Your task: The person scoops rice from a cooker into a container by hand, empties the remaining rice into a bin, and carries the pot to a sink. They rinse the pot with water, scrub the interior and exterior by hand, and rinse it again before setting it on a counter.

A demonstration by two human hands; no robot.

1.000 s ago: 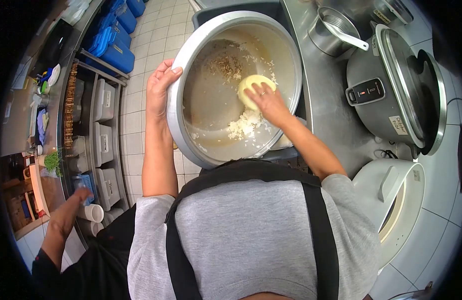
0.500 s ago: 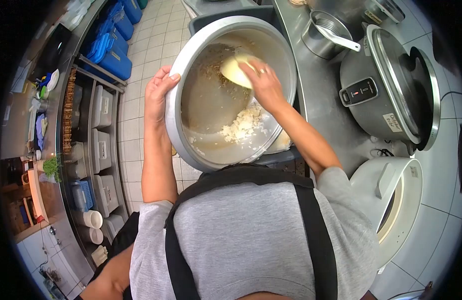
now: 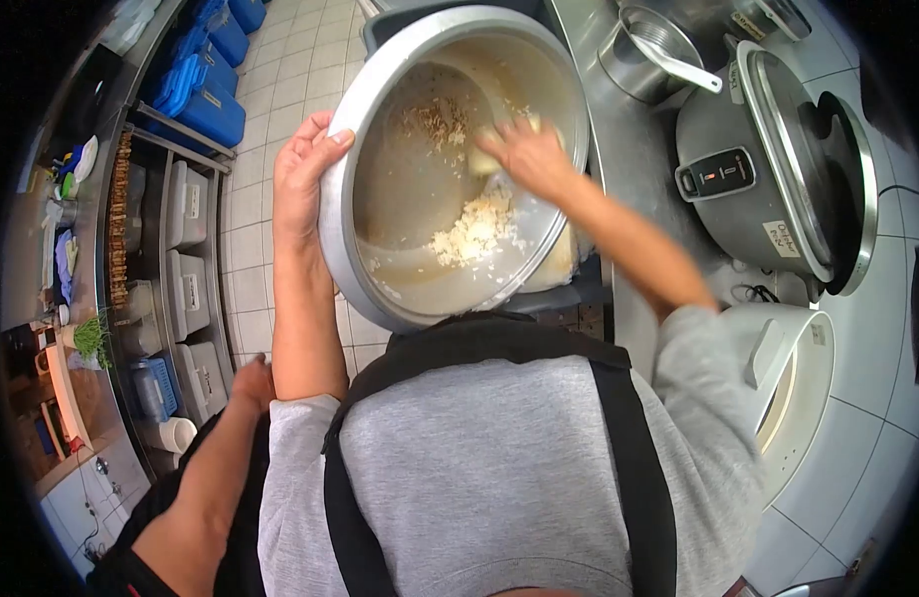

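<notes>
A large metal cooker pot (image 3: 380, 189) is tilted with its open mouth towards me. My left hand (image 3: 308, 169) is closed on its left rim, thumb over the edge. Inside the pot, my right hand (image 3: 531, 157) grips a pale yellow scraper (image 3: 482, 160), partly hidden by the fingers and blurred, against the right inner wall. A heap of cooked white rice (image 3: 476, 231) lies at the lower side of the pot, with loose grains around it. Browned rice bits (image 3: 440, 124) stick to the pot's bottom above the heap.
A grey bin (image 3: 385, 35) stands beneath the pot, with a plastic bag (image 3: 559, 264) at its near side. On the steel counter to the right are a rice cooker (image 3: 768, 164) and a metal container with a white-handled utensil (image 3: 678, 68). Another person's arm (image 3: 206, 488) shows at lower left.
My right hand and the scraper have moved right and slightly down across the pot. The pot has shifted slightly up and left. Another person's arm has come further into view at left.
</notes>
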